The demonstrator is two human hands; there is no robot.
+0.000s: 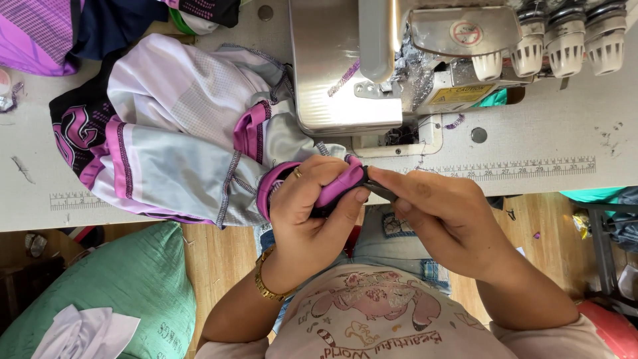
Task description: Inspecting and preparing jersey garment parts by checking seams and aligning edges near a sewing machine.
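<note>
The sewing machine stands at twelve o'clock on the table. The garment spreads toward ten o'clock, its purple cuff at the table's near edge, pinched by left hand and right hand.

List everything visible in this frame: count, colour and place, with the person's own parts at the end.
garment: one, white and grey with pink and black trim, on the table left of the machine, its pink edge in both hands
sewing machine: one, metal grey, top centre
thread knobs: four in view, cream, top right on the machine
table: one, pale grey, ruler strip along its front edge
sack: one, green, on the floor lower left
bracelet: one, gold, left wrist
left hand: gripping the pink edge
right hand: fingers pinching the same edge
</note>
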